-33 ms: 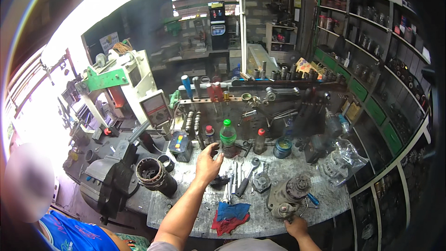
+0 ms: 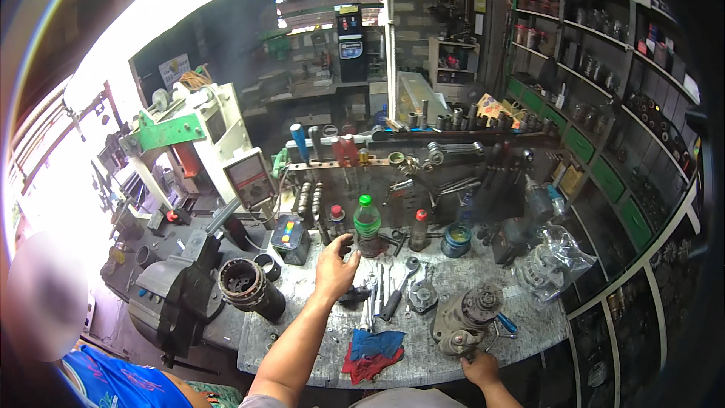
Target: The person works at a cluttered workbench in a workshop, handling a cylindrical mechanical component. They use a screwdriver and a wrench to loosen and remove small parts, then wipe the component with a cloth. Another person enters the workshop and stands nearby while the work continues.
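My left hand [image 2: 334, 266] reaches out over the metal workbench [image 2: 317, 355] with its fingers spread and nothing in it. It is close to a green-capped plastic bottle [image 2: 367, 227] standing just beyond it. Wrenches [image 2: 396, 298] lie on the bench to the right of this hand. My right hand [image 2: 481, 369] is at the bench's near edge, its fingers closed on the lower end of a grey motor unit [image 2: 467, 321] that lies on the bench. A red and blue rag [image 2: 371, 353] lies between my forearms.
A large vise [image 2: 177, 295] and a dark cylindrical housing [image 2: 245, 287] sit at the left. A bagged alternator [image 2: 551, 261], a blue tin [image 2: 456, 240] and a tool rack [image 2: 423, 155] are behind. Shelves [image 2: 604, 143] fill the right wall. A person in a blue shirt [image 2: 113, 381] is at lower left.
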`<state>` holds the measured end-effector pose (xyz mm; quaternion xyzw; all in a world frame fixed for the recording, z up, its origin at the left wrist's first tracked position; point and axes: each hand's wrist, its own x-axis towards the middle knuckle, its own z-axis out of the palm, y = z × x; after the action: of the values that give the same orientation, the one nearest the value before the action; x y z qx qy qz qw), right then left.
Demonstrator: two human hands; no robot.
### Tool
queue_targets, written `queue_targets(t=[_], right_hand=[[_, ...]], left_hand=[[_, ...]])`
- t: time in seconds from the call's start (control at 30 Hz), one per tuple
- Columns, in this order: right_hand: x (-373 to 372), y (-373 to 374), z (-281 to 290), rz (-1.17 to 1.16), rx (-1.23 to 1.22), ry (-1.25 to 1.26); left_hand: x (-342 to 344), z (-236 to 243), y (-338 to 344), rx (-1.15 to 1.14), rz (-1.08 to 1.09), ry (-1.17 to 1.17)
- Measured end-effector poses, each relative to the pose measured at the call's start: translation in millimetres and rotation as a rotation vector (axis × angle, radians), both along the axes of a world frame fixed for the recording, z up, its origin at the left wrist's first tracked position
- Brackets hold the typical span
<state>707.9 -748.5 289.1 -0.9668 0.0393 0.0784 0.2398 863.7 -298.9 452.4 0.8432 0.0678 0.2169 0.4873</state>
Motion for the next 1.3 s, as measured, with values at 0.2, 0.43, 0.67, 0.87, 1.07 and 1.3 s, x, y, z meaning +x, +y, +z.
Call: queue_targets(t=[0.2, 0.43, 0.67, 0.87, 1.07, 1.3], right_hand=[[-0.9, -4.6, -4.8, 0.013, 0.036, -0.061], [-3.0, -6.8, -14.8, 0.027, 0.095, -0.109], [-0.5, -11.1, -22.2, 0.058, -0.015, -0.098], [1.6, -6.4, -14.5, 0.084, 0.019, -0.097], [4.5, -2.8, -6.1, 0.072, -0.028, -0.034], [1.7, 1.5, -1.0, 0.050, -0.016, -0.032]], left_hand=[[-22.9, -30.2, -19.0, -0.075, -0.077, 0.047], [-114.7, -88.8, -63.8, -0.022, -0.199, 0.343], [-198.9, -132.9, -77.7, 0.007, -0.263, 0.521], [-219.8, -161.4, -72.7, 0.143, -0.343, 0.327], [-213.8, -162.2, -74.0, 0.111, -0.311, 0.345], [-213.3, -161.6, -73.3, 0.147, -0.324, 0.368]])
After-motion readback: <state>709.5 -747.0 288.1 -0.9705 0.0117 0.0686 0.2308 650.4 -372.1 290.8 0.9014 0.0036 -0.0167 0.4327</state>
